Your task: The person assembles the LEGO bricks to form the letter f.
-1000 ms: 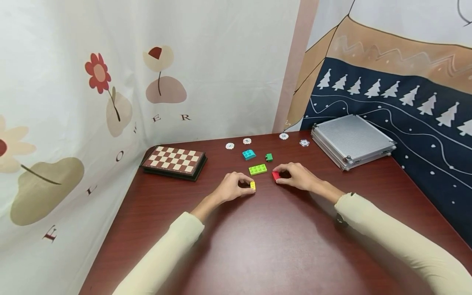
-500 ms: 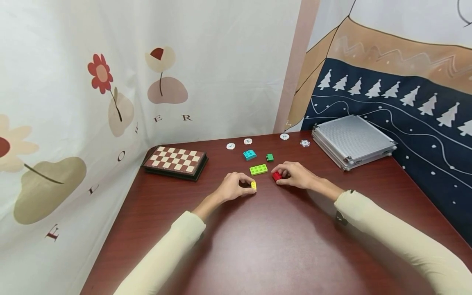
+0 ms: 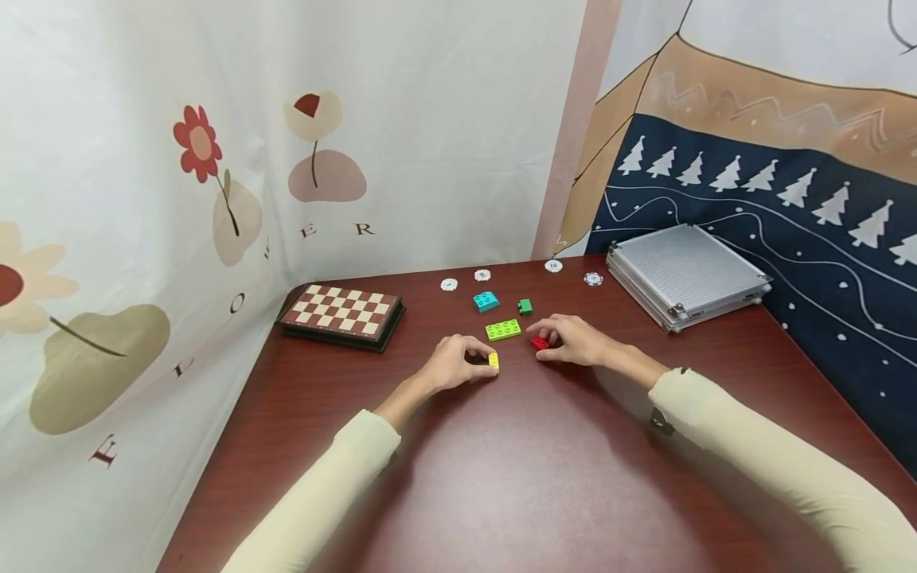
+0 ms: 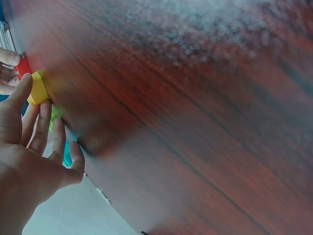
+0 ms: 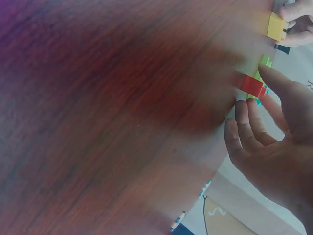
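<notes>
My left hand point(image 3: 450, 362) pinches a small yellow toy building brick point(image 3: 493, 360) between thumb and fingers, close over the table; the left wrist view shows the yellow brick point(image 4: 38, 88) at the thumb tip. To the right, my right hand point(image 3: 573, 341) has its thumb and index finger around a red brick point(image 3: 540, 343). In the right wrist view, the red brick point(image 5: 253, 86) sits between thumb and index fingertip, the other fingers loosely bent. Just beyond both hands lies a lime-green brick point(image 3: 503, 329) with studs up. Farther back are a turquoise brick point(image 3: 485, 301) and a small green brick point(image 3: 525, 306).
A chessboard box point(image 3: 340, 312) stands at the back left of the brown table point(image 3: 501, 477). At the back right is a silver case point(image 3: 689, 270). Several poker chips point(image 3: 554, 266) lie along the far edge, in front of a printed curtain point(image 3: 430, 143).
The red brick has turned a little within the right hand's fingers, and the right index finger has stretched out slightly. The left hand keeps its pinch on the yellow brick, nearly still.
</notes>
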